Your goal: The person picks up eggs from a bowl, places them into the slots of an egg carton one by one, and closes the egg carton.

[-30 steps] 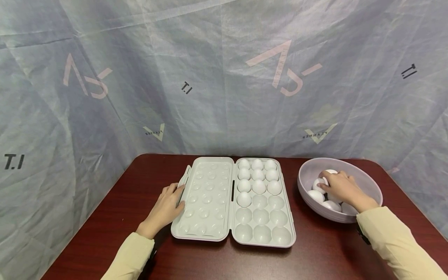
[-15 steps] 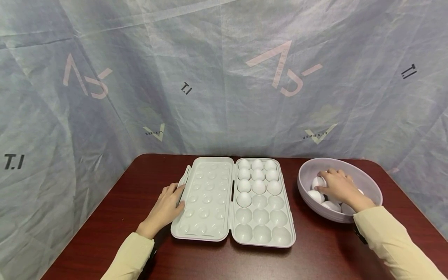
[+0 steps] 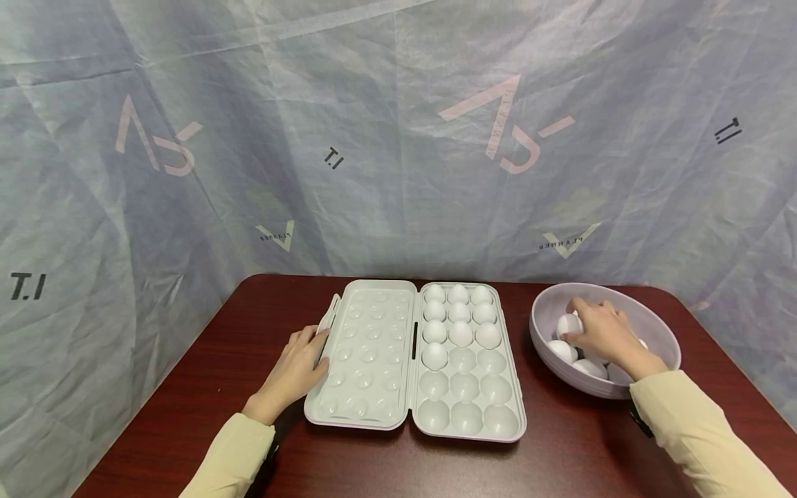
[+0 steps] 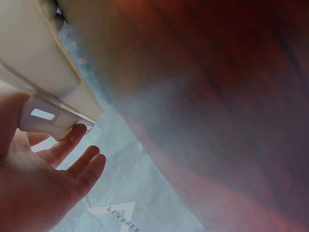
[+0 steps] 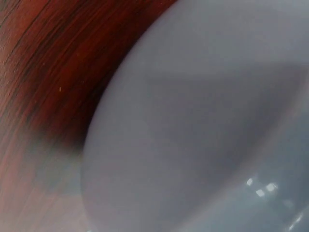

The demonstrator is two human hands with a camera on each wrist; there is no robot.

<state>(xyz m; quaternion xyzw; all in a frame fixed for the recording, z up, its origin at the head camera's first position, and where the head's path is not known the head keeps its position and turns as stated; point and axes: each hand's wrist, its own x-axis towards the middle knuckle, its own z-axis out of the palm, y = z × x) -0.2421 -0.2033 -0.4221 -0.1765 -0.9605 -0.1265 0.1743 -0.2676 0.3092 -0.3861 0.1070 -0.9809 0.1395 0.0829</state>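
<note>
White egg point(image 3: 569, 324) sits in grey bowl point(image 3: 647, 319), right of egg tray point(image 3: 468, 419). Right hand point(image 3: 600, 330) fingers curl round it. Left hand point(image 3: 297, 369) flat, fingers relaxed against tray lid point(image 3: 367, 353) edge on worktop point(image 3: 187, 387). Empty cups lie leftward of egg.

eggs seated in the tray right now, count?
7 in the egg tray: far row three, second row three... correction below.

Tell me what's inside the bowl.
The bowl holds white eggs and the right hand, which grips one egg. Anything under the hand is hidden.
</note>
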